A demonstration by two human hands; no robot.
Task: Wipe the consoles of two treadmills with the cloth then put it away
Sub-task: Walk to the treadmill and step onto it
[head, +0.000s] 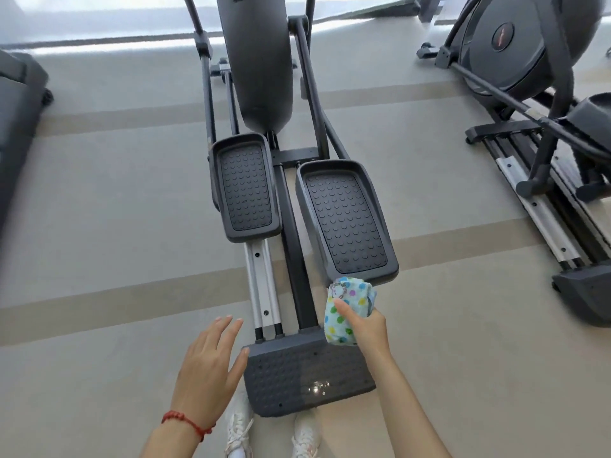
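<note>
My right hand [368, 330] grips a folded light-blue cloth [347, 307] with coloured dots, held above the rear end of a dark grey elliptical machine [261, 61]. My left hand [208, 365] is spread with fingers apart and holds nothing, hovering left of the machine's rear base [297, 375]. The machine's two studded pedals, the left pedal [244, 186] and the right pedal [345, 219], lie ahead of me. No console shows in this view. Part of a treadmill [16, 104] is at the far left edge.
A second elliptical machine [529, 94] stands to the right with its rails running toward me. The floor [115, 242] is grey with tan stripes. My white shoes [238, 431] are just behind the rear base. A bright window strip runs along the top.
</note>
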